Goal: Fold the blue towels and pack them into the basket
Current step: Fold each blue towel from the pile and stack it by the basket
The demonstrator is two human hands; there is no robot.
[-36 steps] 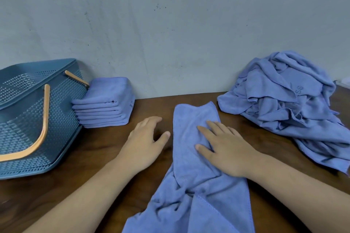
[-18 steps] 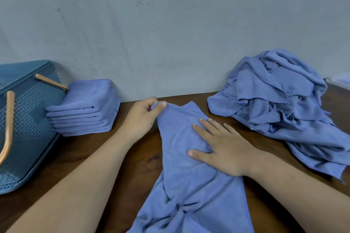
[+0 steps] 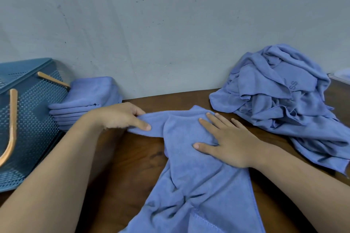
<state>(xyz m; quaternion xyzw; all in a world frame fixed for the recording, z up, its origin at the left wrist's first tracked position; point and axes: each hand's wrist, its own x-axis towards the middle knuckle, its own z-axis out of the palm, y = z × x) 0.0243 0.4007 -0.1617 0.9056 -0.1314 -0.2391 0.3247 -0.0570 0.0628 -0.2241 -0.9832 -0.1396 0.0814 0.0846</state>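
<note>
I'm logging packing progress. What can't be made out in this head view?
Head view:
basket: cropped by left edge; contents not visible.
folded stack: left arm covers its lower corner; count uncertain.
spread towel: near end cut by bottom edge.
pale object: cropped by right edge, unidentifiable.

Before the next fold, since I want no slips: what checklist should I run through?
1. ok: right hand lies flat on towel.
2. ok: left hand pinches its far corner.
3. not ok: near end is bunched, not smooth.
4. cannot tell: whether the near end is all on the table; it leaves the frame.
5. cannot tell: room in basket; its inside is hidden.
</note>
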